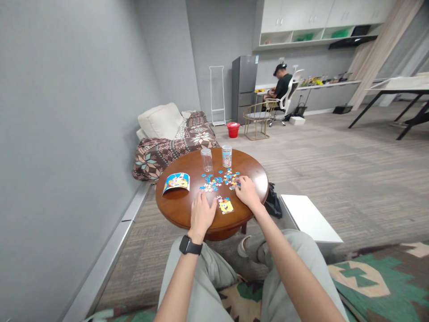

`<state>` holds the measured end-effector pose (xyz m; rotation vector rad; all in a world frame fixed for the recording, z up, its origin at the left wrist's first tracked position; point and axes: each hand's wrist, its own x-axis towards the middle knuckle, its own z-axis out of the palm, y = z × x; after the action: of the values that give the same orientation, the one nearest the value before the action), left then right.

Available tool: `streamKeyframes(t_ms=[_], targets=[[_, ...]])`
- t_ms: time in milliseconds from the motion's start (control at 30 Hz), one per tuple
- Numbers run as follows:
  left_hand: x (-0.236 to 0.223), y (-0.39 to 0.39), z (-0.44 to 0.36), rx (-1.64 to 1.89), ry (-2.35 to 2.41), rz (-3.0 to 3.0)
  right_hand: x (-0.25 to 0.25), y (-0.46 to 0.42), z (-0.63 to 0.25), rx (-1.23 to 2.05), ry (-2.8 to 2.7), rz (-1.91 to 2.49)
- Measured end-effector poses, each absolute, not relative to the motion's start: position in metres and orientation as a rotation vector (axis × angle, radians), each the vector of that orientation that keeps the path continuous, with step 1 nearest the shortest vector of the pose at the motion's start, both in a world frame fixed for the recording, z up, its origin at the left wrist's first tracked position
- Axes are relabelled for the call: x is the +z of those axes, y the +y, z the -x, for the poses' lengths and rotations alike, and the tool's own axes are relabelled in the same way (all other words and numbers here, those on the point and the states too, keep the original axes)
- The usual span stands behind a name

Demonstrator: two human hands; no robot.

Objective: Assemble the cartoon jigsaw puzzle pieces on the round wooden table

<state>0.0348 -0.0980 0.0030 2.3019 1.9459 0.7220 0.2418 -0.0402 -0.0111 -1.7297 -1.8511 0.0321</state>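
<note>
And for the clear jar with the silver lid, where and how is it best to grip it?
Probably around the middle of the clear jar, from its left side, with the left hand: it stands upright, its body looks cylindrical, the printed jar stands to its right, and loose puzzle pieces lie in front.

Right hand [247, 191] at jigsaw pieces [230, 178] on round brown table [177, 206]

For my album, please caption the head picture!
Left hand and right hand by jigsaw pieces on a round table.
</note>
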Motion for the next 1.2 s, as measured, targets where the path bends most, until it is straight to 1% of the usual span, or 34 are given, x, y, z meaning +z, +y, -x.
streamKeyframes(t_ms=[67,167,300,467,633,767,900,1000,1100,1200], targets=[[0.004,-0.091,-0.037,0.588,2.078,-2.246,-0.011,-0.041,-0.238,-0.004,-1.809,1.879],[0.010,-0.077,-0.041,0.317,2.129,-2.196,-0.009,-0.041,-0.233,0.027,-1.872,1.993],[0.024,-0.052,-0.045,0.135,1.987,-2.306,-0.008,-0.038,-0.233,0.153,-2.062,1.884],[0.038,-0.017,-0.051,0.285,1.786,-2.546,-0.014,-0.033,-0.239,0.275,-2.221,1.601],[0.025,0.017,-0.055,0.481,1.965,-2.485,-0.021,-0.031,-0.240,0.307,-2.127,1.546],[0.006,0.027,-0.052,0.411,1.895,-2.515,-0.027,-0.025,-0.242,0.266,-1.943,1.567],[0.001,0.024,-0.050,0.454,1.781,-2.547,-0.026,-0.004,-0.246,0.209,-1.848,1.642],[0.004,0.019,-0.049,0.506,1.650,-2.549,-0.018,0.014,-0.244,0.185,-1.996,1.593],[0.004,0.015,-0.047,0.455,1.498,-2.595,-0.014,0.026,-0.238,0.179,-2.165,1.559],[0.002,0.013,-0.046,0.389,1.483,-2.608,-0.016,0.030,-0.236,0.135,-2.287,1.567]])
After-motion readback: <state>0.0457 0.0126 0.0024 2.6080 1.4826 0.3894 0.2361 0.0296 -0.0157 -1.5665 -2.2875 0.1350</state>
